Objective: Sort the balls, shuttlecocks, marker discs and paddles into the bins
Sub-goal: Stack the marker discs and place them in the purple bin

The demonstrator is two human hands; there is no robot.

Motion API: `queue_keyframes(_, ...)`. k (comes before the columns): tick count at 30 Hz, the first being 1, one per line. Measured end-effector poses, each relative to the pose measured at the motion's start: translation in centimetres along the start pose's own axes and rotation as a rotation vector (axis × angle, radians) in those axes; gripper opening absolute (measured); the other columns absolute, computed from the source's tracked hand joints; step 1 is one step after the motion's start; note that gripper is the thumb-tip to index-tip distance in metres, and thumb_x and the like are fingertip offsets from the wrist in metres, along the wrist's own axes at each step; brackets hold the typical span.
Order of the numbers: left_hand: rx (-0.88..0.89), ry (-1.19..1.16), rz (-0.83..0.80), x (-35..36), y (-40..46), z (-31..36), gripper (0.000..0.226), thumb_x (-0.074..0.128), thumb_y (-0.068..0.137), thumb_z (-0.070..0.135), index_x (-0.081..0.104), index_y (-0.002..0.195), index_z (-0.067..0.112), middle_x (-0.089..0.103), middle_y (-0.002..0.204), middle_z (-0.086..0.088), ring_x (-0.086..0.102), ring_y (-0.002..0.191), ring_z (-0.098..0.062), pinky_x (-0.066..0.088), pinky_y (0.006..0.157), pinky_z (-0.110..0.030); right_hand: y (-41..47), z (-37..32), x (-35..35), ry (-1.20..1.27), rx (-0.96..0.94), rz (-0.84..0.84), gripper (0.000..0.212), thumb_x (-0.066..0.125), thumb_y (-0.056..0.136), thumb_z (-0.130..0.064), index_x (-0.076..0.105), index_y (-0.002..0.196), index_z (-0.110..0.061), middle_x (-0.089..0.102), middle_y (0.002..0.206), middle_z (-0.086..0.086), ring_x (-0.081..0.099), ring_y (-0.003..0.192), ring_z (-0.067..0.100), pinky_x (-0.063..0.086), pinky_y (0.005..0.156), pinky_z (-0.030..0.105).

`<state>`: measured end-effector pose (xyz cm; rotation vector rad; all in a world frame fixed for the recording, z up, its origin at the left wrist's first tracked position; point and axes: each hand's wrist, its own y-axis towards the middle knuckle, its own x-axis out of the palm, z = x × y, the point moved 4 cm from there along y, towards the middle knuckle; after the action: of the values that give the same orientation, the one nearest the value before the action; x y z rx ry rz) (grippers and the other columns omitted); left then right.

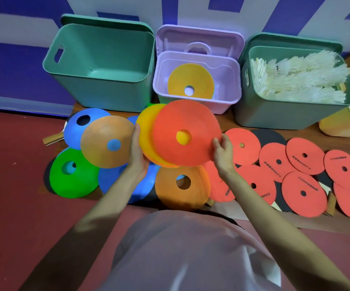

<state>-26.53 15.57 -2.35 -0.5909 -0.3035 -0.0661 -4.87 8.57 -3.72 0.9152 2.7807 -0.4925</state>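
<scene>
Both hands hold a stack of marker discs (186, 133) above the floor, before the lilac bin (197, 97). The left hand (137, 152) has its grip clamped on the stack's left edge, fingers hidden behind; the right hand (223, 152) pinches the red top disc's rim. Discs beneath are mostly covered.

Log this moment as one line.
both hands hold stacked red-and-yellow marker discs | above lilac plastic bin | not yet dropped

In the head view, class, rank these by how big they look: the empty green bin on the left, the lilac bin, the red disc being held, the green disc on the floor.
1. Empty green bin
2. Lilac bin
3. Held red disc, though it looks enlarged because it is nearer the camera
4. Green floor disc
</scene>
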Motion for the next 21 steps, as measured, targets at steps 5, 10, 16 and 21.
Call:
queue_keyframes(5,-0.045,-0.013,-0.076,0.7,-0.2,-0.9,0.053,0.032,0.096,0.061,0.061,0.125,0.028,0.069,0.118,0.001,0.064,0.111,-0.019,0.050,0.094,-0.046,-0.6,-1.0,1.4,-0.389,-0.195,-0.132,0.040,0.050,0.099,-0.015,0.046,0.135,0.002,0.056,0.131,0.014,0.052,0.120,0.025,0.035,0.097,0.025)
queue_keyframes(10,-0.100,-0.088,-0.042,-0.2,-0.6,-1.7,0.049,0.043,0.095,0.053,0.056,0.131,0.022,0.069,0.119,-0.003,0.065,0.109,-0.021,0.052,0.092,-0.046,-0.1,-0.9,3.1,-0.453,-0.259,-0.243,0.042,0.055,0.096,-0.017,0.049,0.133,0.001,0.058,0.129,0.018,0.055,0.119,0.031,0.038,0.096,0.029)
queue_keyframes(16,-0.061,-0.230,0.083,-2.0,-0.3,-1.4,0.040,0.041,0.097,0.043,0.058,0.127,0.021,0.070,0.114,-0.003,0.066,0.100,-0.018,0.053,0.084,-0.035,1.1,-1.4,4.9,-0.438,-0.291,-0.234,0.036,0.056,0.096,-0.024,0.057,0.124,-0.002,0.068,0.105,0.015,0.061,0.089,0.024,0.047,0.084,0.038)
queue_keyframes(21,0.053,-0.246,0.161,-3.6,-0.2,-0.6,0.030,0.037,0.101,0.035,0.062,0.113,0.022,0.074,0.094,0.008,0.069,0.088,-0.007,0.054,0.071,-0.023,5.2,-1.9,5.6,-0.397,-0.116,-0.093,0.030,0.048,0.098,-0.021,0.064,0.084,0.000,0.067,0.084,0.023,0.052,0.068,0.023,0.038,0.064,0.037)
